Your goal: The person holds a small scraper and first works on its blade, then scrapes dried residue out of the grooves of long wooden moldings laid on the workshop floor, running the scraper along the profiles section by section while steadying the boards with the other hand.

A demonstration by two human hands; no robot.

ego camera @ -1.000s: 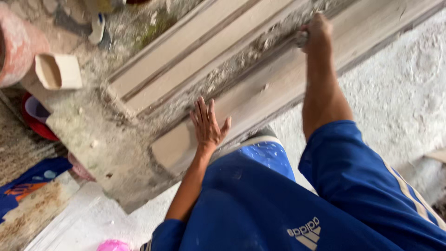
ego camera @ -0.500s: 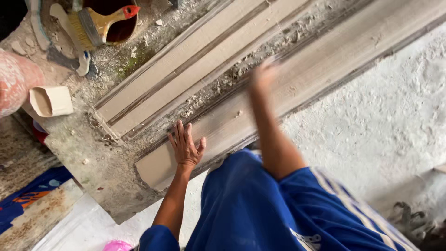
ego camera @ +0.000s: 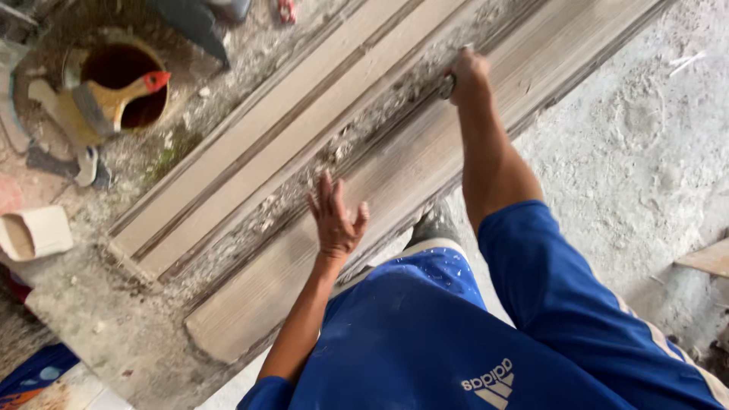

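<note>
While the bucket (ego camera: 114, 87) now sits at far left, the left hand (ego camera: 336, 220) is spread flat, fingers apart, on the near moulding strip (ego camera: 402, 163) — holding nothing. Compared with half a second ago, the right hand (ego camera: 467, 74) has been carried farther up the crumbly groove (ego camera: 364, 129), clamped on a small tool (ego camera: 448, 83). Open strip is left beyond it — the right edge drops to bare floor (ego camera: 638, 152).
</note>
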